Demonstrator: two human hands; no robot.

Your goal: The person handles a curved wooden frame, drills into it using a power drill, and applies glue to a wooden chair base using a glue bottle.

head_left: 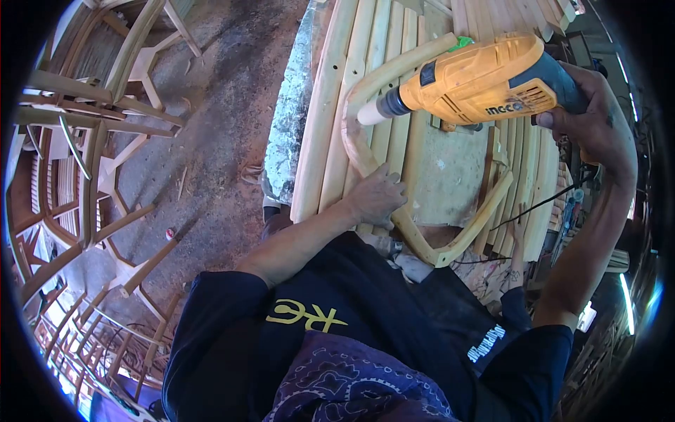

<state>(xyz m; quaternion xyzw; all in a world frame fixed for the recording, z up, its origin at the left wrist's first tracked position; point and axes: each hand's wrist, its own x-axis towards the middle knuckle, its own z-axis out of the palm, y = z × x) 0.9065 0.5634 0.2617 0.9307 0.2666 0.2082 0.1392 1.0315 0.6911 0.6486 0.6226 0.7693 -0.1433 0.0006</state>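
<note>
My right hand [590,116] is wrapped around the rear handle of a yellow and black INGCO power drill [485,81], held level and pointing left. A pale, cylindrical attachment [373,112] in its chuck meets, or nearly meets, the bend of a curved wooden frame piece [357,151]. My left hand [380,199] is closed around this same piece lower down, close to my body. The bent piece has a second corner [441,257] with small holes in it. Whether the drill is spinning cannot be seen.
Long wooden slats [330,91] lie side by side under the work, some with drilled holes. A power cord [545,204] runs at right. Another person's hand [519,224] rests by slats there. Wooden chair frames [91,176] stand at left on a dusty floor [211,141].
</note>
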